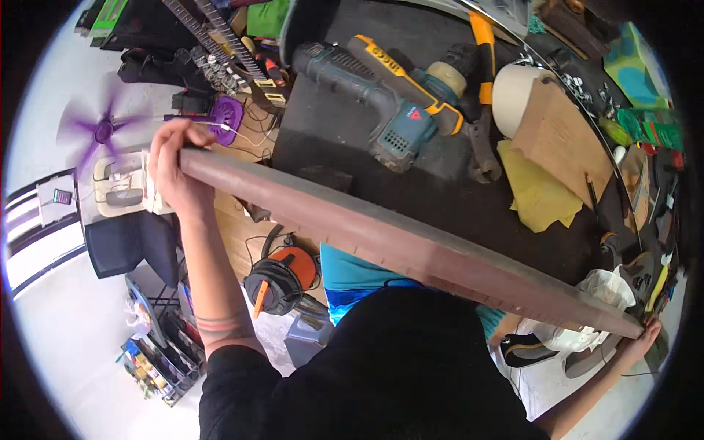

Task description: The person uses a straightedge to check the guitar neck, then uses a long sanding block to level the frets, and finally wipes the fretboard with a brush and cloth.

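A long, narrow reddish-brown board (pixel 411 249) slants across my front, from upper left to lower right. Its upper long edge is grey, and short dark marks run along the lower side. My left hand (pixel 176 165) is closed round the far left end, with the fingers curled over the tip. At the lower right end, my right hand (pixel 645 339) grips the board, partly lost near the picture's rim. The board is held up in front of my body, above the near edge of a dark worktable (pixel 455 194).
On the table lie a teal power drill (pixel 411 121), a wrench (pixel 482 150), a pale roll (pixel 513 99), a brown sheet (pixel 565 139) and a yellow sheet (pixel 539 187). An orange and black vacuum (pixel 290 275) stands on the floor. A purple fan (pixel 103 130) is at left.
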`<state>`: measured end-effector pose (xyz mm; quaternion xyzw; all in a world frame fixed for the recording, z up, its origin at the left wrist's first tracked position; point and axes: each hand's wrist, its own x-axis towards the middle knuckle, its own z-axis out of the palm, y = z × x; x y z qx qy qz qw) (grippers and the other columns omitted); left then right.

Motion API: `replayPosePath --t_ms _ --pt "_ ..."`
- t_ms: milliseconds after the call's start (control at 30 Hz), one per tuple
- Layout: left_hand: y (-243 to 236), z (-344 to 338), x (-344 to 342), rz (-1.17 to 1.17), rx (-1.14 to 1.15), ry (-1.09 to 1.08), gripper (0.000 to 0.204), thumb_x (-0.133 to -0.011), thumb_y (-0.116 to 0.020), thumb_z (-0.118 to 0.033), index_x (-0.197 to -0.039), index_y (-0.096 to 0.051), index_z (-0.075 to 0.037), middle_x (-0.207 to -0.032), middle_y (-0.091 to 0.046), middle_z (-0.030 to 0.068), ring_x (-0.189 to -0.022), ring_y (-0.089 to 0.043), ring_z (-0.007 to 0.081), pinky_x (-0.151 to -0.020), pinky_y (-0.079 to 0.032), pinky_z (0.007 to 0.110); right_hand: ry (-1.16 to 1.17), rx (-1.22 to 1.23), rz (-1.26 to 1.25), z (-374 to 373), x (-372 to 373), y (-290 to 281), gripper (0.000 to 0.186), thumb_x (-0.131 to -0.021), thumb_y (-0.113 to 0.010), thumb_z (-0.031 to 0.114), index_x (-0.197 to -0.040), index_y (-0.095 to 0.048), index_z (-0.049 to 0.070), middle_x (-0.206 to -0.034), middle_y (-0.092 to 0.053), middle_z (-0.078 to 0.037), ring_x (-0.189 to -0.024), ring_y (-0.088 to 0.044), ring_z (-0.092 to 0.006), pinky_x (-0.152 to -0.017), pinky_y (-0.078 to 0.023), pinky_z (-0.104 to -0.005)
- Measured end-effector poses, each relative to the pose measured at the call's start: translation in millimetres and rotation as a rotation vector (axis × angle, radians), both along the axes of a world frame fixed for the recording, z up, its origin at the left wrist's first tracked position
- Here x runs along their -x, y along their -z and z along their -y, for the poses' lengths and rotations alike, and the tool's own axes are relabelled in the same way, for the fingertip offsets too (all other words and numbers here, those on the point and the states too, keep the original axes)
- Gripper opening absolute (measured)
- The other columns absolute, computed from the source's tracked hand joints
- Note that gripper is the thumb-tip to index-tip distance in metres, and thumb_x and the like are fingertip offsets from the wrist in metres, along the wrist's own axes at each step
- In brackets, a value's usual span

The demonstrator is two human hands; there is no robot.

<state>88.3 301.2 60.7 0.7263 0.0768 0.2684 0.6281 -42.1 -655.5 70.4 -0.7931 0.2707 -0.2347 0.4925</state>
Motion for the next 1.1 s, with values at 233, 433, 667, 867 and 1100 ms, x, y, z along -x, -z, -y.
replayPosePath --t_ms 233,433,667,867,1100 --pt "1 -70 -7 0.056 0.095 -0.306 0.024 -0.099 -0.051 -0.01 -0.108 -0.066 0.007 -0.084 -0.068 0.0138 -0.082 -0.069 0.0275 -0.084 -0.058 0.039 -0.206 0.171 -0.04 -96 -27 -2 0.017 -0.111 -0.047 0.02 -0.1 -0.043 0.009 -0.101 -0.047 -0.004 -0.093 -0.044 -0.0171 -0.095 -0.038 -0.0285" --pt "-4 -14 -8 -0.047 -0.119 -0.052 0.027 -0.102 -0.052 -0.011 -0.115 -0.066 0.007 -0.089 -0.065 0.0117 -0.09 -0.066 0.0256 -0.092 -0.054 0.038 -0.086 0.08 0.011 -29 -15 1 0.017 -0.106 -0.05 0.014 -0.095 -0.037 0.012 -0.098 -0.043 -0.003 -0.095 -0.042 -0.0171 -0.092 -0.039 -0.029" --pt "7 -46 -3 0.006 -0.037 -0.267 0.027 -0.1 -0.052 -0.009 -0.114 -0.067 0.007 -0.086 -0.07 0.0144 -0.084 -0.071 0.0285 -0.087 -0.059 0.041 -0.128 0.311 -0.07 -66 -32 -5 0.01 -0.107 -0.046 0.013 -0.108 -0.053 0.006 -0.106 -0.052 -0.006 -0.098 -0.051 -0.0182 -0.095 -0.042 -0.0299" --pt "17 -76 0 -0.067 -0.049 -0.172 0.034 -0.104 -0.053 -0.019 -0.123 -0.068 0.005 -0.102 -0.072 0.0119 -0.1 -0.068 0.0232 -0.098 -0.053 0.037 -0.022 0.212 -0.022 -55 -19 0 0.042 -0.104 -0.058 0.041 -0.118 -0.067 0.003 -0.106 -0.062 -0.006 -0.105 -0.059 -0.0205 -0.098 -0.045 -0.0353" --pt "37 -105 -3 -0.059 0.105 0.068 0.029 -0.109 -0.05 -0.011 -0.123 -0.067 0.008 -0.105 -0.067 0.0115 -0.102 -0.066 0.0241 -0.104 -0.053 0.04 -0.145 -0.016 0.251 -89 -34 -9 0.016 -0.098 -0.047 -0.004 -0.092 -0.043 0.009 -0.094 -0.047 -0.006 -0.088 -0.045 -0.0177 -0.087 -0.041 -0.0305"
